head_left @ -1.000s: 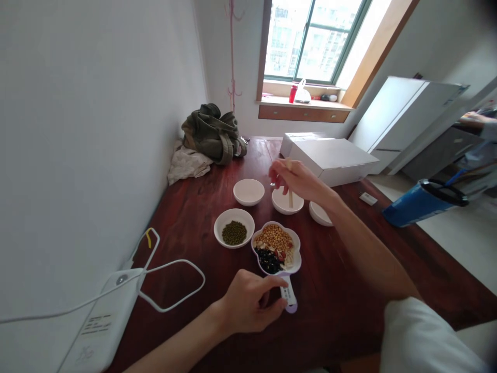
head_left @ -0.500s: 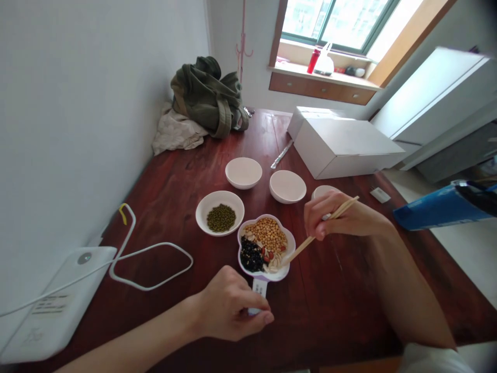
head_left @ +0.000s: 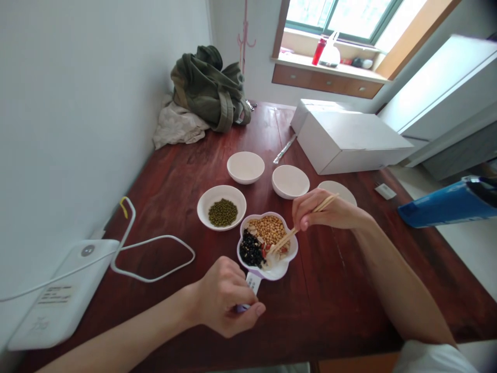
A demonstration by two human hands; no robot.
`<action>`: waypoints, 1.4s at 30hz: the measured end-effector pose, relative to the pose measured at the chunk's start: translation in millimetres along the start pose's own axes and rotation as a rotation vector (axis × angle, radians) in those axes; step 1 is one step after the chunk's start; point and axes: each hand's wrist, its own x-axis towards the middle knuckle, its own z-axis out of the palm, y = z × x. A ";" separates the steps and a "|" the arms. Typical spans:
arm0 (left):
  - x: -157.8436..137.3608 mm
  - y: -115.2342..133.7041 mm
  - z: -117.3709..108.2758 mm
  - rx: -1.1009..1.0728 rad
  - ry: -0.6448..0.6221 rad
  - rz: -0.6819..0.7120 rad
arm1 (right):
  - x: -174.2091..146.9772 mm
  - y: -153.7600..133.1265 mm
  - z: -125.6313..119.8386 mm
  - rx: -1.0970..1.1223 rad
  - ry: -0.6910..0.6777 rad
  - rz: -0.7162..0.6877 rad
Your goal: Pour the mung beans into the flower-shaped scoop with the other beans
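Sorting looks underway: right hand [head_left: 326, 213] fingers pinch chopsticks [head_left: 298, 228] into the flower-shaped bowl [head_left: 267, 244], whose handle [head_left: 251, 284] the left hand [head_left: 225, 298] grips; next, a careful lift of one piece.

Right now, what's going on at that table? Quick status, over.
Left hand grips the flower-shaped dish by its handle. Right hand holds chopsticks, tips in the mixed beans. Green-bean bowl beside it, nothing in the way.
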 end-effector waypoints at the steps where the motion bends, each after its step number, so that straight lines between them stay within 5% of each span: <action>1: 0.8 0.2 -0.7 0.003 0.000 0.005 | -0.9 -0.6 -1.6 -0.003 0.015 -0.008; 7: 2.1 1.1 -3.8 0.004 0.004 -0.002 | -4.9 -15.2 -3.2 0.019 0.023 -0.121; 13: 3.9 2.0 -2.9 0.027 0.009 0.018 | 7.5 -8.2 11.9 0.034 -0.075 -0.050; 21: 18.0 13.7 -15.9 -0.019 0.046 0.014 | 1.5 -7.7 1.1 -0.001 0.036 -0.156; 25: 47.1 22.5 -18.5 -0.063 -0.149 -0.122 | -16.7 -25.1 -12.0 -0.005 0.297 -0.199; 31: 91.7 20.4 4.8 0.110 -0.416 -0.535 | -28.9 -37.1 -18.4 0.031 0.785 -0.367; 42: 105.9 18.2 12.3 0.286 -0.573 -0.754 | -33.5 -68.0 6.8 -0.255 1.170 -0.604</action>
